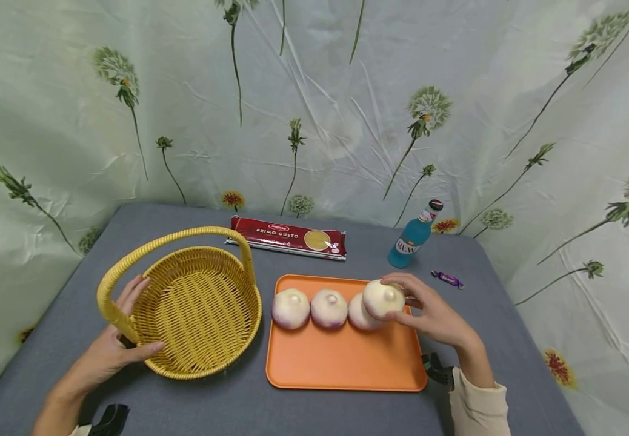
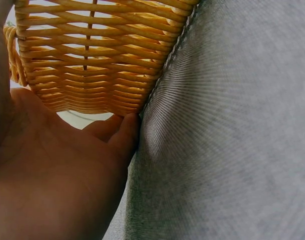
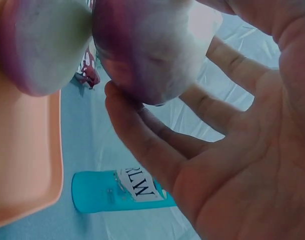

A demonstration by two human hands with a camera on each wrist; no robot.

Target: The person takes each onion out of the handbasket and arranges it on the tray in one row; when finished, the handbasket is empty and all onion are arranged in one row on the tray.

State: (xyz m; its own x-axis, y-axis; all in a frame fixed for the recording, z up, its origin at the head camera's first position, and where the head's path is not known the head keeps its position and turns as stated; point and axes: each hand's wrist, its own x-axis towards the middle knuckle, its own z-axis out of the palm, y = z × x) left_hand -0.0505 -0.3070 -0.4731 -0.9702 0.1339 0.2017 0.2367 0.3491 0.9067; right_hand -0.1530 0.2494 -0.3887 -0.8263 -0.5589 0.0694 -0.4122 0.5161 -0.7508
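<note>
My left hand (image 1: 108,348) holds the left side of a yellow wicker basket (image 1: 200,315), thumb at its front rim and fingers beside the handle. In the left wrist view, fingers touch the woven wall (image 2: 97,75) low down by the tabletop. A white-and-purple turnip (image 1: 383,299) is in my right hand (image 1: 429,312), between thumb and fingers, above the right end of an orange tray (image 1: 342,363). It partly covers another turnip (image 1: 362,316). Two more turnips, one on the left (image 1: 291,309) and one in the middle (image 1: 329,309), sit in the same row.
Behind the tray lies a red spaghetti pack (image 1: 287,236). A blue bottle (image 1: 412,236) stands at the back right, with a purple wrapped candy (image 1: 448,279) near it. Grey cloth (image 1: 314,415) covers the table, and a floral curtain (image 1: 325,109) hangs behind.
</note>
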